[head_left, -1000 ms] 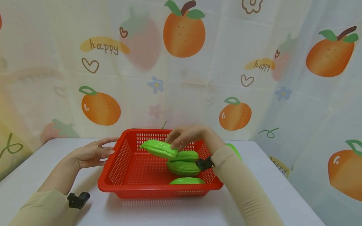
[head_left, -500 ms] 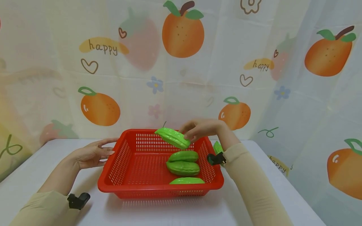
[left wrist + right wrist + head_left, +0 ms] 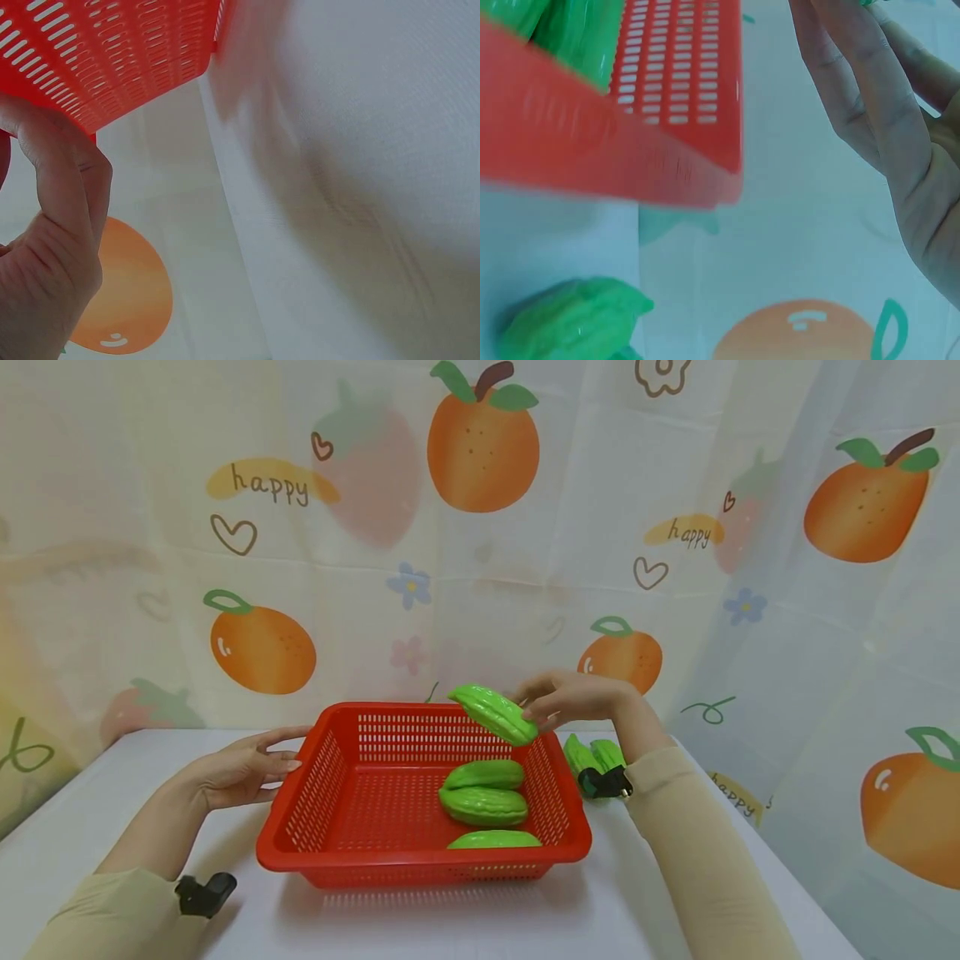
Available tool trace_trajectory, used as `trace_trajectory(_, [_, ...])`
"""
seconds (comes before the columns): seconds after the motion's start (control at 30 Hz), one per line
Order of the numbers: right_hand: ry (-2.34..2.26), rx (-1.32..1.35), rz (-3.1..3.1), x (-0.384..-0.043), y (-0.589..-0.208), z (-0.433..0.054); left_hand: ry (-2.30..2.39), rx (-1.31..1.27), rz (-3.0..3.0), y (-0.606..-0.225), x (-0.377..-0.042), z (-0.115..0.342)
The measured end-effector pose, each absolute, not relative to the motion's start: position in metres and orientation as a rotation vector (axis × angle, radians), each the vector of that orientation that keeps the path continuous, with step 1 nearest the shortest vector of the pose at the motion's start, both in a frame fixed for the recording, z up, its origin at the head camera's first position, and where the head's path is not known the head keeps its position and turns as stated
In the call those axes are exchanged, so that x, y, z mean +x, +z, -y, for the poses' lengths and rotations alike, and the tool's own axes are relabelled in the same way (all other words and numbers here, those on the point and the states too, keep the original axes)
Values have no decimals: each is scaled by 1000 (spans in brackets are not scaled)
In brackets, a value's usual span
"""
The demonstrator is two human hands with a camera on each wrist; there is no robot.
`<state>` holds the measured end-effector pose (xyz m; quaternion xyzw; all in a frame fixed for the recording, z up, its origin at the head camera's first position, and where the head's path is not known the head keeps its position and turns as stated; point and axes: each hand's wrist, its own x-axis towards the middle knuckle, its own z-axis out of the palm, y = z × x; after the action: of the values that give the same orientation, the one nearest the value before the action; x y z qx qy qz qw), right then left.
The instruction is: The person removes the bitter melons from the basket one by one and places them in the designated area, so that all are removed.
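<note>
A: The curtain (image 3: 480, 577) is the giant here, pale and right across the back, with oranges (image 3: 483, 452) and the word "happy" printed on it!

B: Then the table (image 3: 420, 927), white on top, stretching back towards it. And on it sits the red basket (image 3: 423, 858), wide rim, slotted walls.

A: Two long beige sleeves next: the left sleeve (image 3: 120, 914) beside the basket, the right sleeve (image 3: 712, 843) angling in from the other side.

B: What's the left hand (image 3: 243, 770) up to?

A: It's on the basket's left rim, fingers bent, holding on! The wrist view shows those bent fingers against the red plastic.

B: And the right hand (image 3: 570, 700)?

A: Up at the rear right corner, thumb and fingers pinching one end of the held gourd (image 3: 495, 713)! Bright green, in the air, tilted, free tip up and to the left. Whether it's squarely over the basket, I can't tell.

B: Inside, the upper gourd (image 3: 486, 774) and the middle gourd (image 3: 487, 807) lie touching, while the front gourd (image 3: 495, 840) is partly hidden by the near rim.

A: Outside on the right, two table gourds (image 3: 581, 754) lie together, partly behind a black wrist clip (image 3: 604, 782), the smallest thing in play!
</note>
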<state>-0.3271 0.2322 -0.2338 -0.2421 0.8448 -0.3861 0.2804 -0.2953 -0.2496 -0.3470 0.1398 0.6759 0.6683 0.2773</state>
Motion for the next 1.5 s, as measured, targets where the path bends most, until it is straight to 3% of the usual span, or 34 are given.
trace_trajectory(1.5, [-1494,-264,-2421,-295,-289,-348,1813,455,-1693,-345,-297,251])
